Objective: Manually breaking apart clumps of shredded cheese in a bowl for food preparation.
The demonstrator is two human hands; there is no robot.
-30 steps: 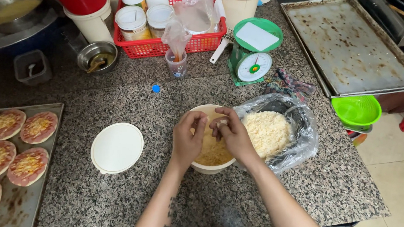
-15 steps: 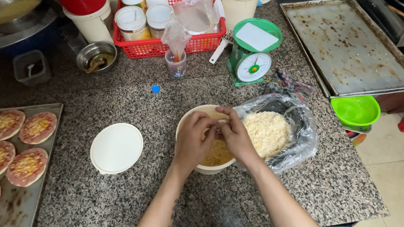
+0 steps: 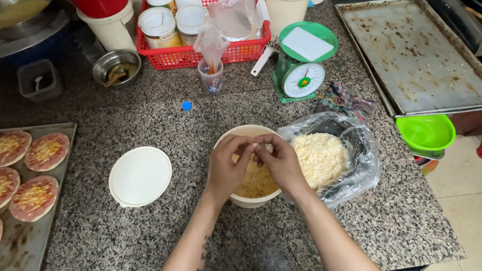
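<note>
Little is changed since the earlier frame: the left hand [image 3: 229, 165] and right hand [image 3: 279, 163] are kept together over the cream tub [image 3: 240, 135], fingertips pinching shredded cheese [image 3: 257, 181]. The tub is set on the speckled granite counter [image 3: 197, 127], beside a cheese-filled plastic bag [image 3: 329, 157] and white lid [image 3: 140, 176].

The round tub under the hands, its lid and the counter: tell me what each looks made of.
Round tub: looks like opaque cream plastic, matte, with a thin rim. The left hand and right hand meet over it.
Lid: seemingly the same plastic, smooth, with a moulded edge.
Counter: speckled grey-brown stone, probably polished granite.
</note>
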